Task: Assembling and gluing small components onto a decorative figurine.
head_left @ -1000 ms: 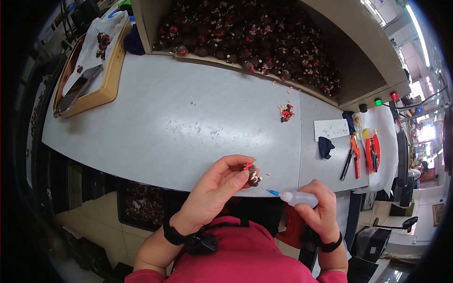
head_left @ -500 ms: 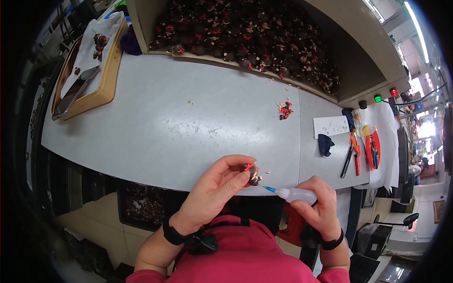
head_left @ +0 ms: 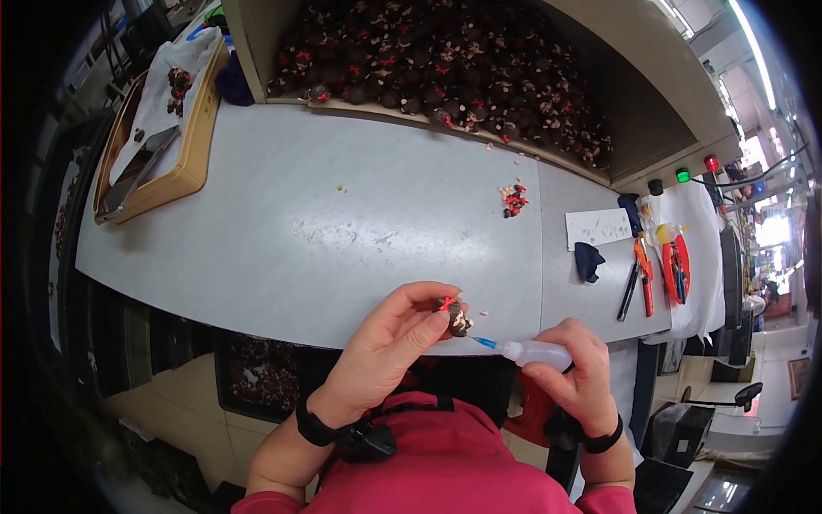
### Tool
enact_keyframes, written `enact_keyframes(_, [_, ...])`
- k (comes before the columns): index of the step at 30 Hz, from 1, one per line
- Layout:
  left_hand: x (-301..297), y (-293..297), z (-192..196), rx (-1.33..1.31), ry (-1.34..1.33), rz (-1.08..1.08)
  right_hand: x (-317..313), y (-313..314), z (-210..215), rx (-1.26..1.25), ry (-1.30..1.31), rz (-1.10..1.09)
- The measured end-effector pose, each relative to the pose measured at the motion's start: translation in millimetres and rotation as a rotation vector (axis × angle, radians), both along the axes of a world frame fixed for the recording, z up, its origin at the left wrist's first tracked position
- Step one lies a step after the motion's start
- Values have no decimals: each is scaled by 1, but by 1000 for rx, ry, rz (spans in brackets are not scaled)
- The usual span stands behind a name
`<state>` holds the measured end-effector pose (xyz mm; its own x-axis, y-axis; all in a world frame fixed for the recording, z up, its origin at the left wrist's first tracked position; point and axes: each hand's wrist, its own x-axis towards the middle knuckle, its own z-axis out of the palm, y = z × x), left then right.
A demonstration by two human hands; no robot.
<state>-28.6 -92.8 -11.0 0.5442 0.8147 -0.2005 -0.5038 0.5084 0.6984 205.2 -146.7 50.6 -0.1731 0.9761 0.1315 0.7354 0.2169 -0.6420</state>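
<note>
Between the thumb and fingers of my left hand is a small dark brown figurine with a red cross-shaped piece and pale bits on it. My right hand is wrapped round a translucent squeeze bottle, tilted toward the left. Its blue needle tip points at the figurine's lower right side; whether the needle touches it I cannot tell. A tiny pale piece lies on the grey table just beyond the figurine.
A bin heaped with similar figurines stands at the back. Small red, black and pale parts lie before it. At right are a white card, dark cloth, pens and a red tray. A yellow tray sits far left.
The whole view has shifted very slightly. Both hands keep nearly the same pose, with the needle tip still by the figurine.
</note>
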Motion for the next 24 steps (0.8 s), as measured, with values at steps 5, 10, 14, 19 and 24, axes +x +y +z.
enact_keyframes(5, [0,0,0,-9,2,-10,0,-1,0,5,8,-5])
enact_keyframes(10, [0,-1,0,-7,-4,-4,0,-2,0,14,-6,0])
enact_keyframes(14, [0,-1,-1,-6,-2,-6,0,-2,0,22,-14,8])
enact_keyframes(19, [0,0,-1,-10,-3,-7,0,-1,0,24,-23,3])
enact_keyframes(24, [0,1,-2,-12,-2,-9,0,1,1,16,-32,8])
